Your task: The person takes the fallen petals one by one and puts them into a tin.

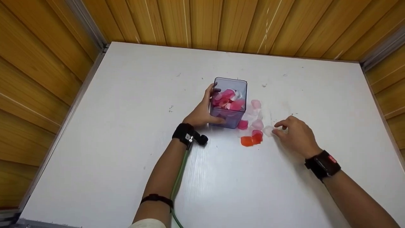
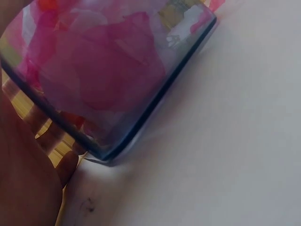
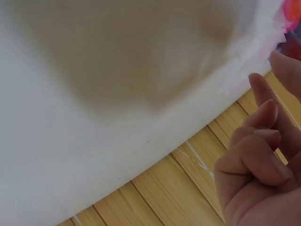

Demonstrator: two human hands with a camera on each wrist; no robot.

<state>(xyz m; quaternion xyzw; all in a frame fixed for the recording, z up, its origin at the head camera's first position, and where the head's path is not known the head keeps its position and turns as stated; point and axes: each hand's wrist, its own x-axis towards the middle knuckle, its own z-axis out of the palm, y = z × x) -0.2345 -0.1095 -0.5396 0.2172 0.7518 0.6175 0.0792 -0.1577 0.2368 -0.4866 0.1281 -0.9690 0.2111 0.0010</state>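
Observation:
My left hand (image 1: 201, 110) grips a clear bluish plastic container (image 1: 227, 118) from its left side, thumb across the near face. The container tilts toward me, and pink, red and white artificial petals (image 1: 229, 99) lie inside. In the left wrist view, pink petals (image 2: 113, 70) show through its wall. To its right, loose petals are spread on the table: orange (image 1: 246, 141), deep pink (image 1: 242, 124) and pale pink (image 1: 256, 104). At a white petal (image 1: 268, 130) is my right hand (image 1: 295, 134), thumb and forefinger slightly apart, other fingers curled; nothing clearly shows between the tips.
The white table (image 1: 126, 142) carries a few dark scuffs. Wood-panelled walls (image 1: 202, 23) stand behind it and at both sides. A green cable (image 1: 180, 177) runs along my left forearm from the wrist camera (image 1: 201, 139).

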